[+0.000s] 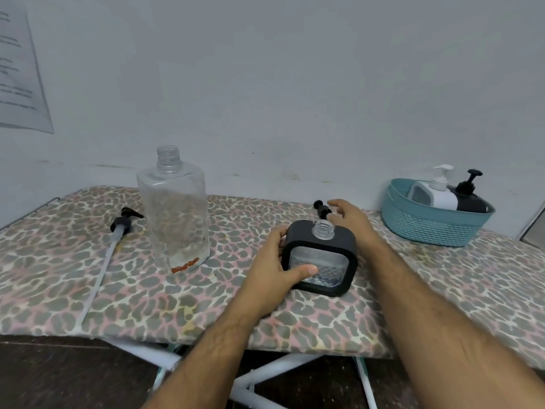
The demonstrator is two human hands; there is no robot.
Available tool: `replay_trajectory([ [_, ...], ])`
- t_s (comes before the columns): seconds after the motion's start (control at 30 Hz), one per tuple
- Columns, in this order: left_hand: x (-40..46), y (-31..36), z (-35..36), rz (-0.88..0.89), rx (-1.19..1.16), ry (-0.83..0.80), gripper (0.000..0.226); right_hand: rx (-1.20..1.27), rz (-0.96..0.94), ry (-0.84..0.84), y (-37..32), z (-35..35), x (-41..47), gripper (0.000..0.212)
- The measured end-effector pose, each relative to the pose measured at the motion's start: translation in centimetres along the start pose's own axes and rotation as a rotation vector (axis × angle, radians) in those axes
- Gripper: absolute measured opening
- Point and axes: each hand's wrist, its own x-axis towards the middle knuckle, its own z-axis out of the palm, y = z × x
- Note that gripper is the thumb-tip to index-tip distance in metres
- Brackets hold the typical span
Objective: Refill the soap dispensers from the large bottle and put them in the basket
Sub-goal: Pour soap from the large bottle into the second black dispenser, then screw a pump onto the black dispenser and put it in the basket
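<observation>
On the board, between the hands: open dispenser (pixel 320 256) | left hand (pixel 275 268) grips it, thumb across front | right hand (pixel 351 218) fingers spread, at pump (pixel 321 208) behind; grasp unclear | bottle (pixel 174 214) left of fingers | basket (pixel 433 216) right

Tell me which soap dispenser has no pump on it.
The black dispenser held by the left hand: its neck is open, while both dispensers in the basket carry pumps.

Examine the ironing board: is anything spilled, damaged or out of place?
No spill or damage shows. The large bottle stands uncapped, its long-tubed pump lying flat beside it. The black dispenser, steadied by the left hand, is also open.
</observation>
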Motion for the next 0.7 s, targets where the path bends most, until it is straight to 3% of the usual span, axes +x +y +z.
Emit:
replay_trajectory([
  [0.13, 0.2, -0.3, 0.0, 0.006, -0.001, 0.006, 0.067, -0.138, 0.005, -0.029, -0.2, 0.5, 3.1, 0.047],
  [0.3, 0.5, -0.8, 0.0, -0.009, -0.016, 0.002, 0.072, -0.242, -0.022, -0.134, 0.3, 1.3, 5.4, 0.039],
  [0.4, 0.7, -1.0, -0.1, -0.009, -0.011, 0.005, 0.072, -0.308, -0.011, -0.106, 0.8, 1.6, 6.1, 0.03],
  [0.7, 0.5, -0.8, -0.3, -0.022, 0.024, 0.02, 0.072, -0.122, 0.016, -0.011, -0.4, 0.6, 4.0, 0.016],
])
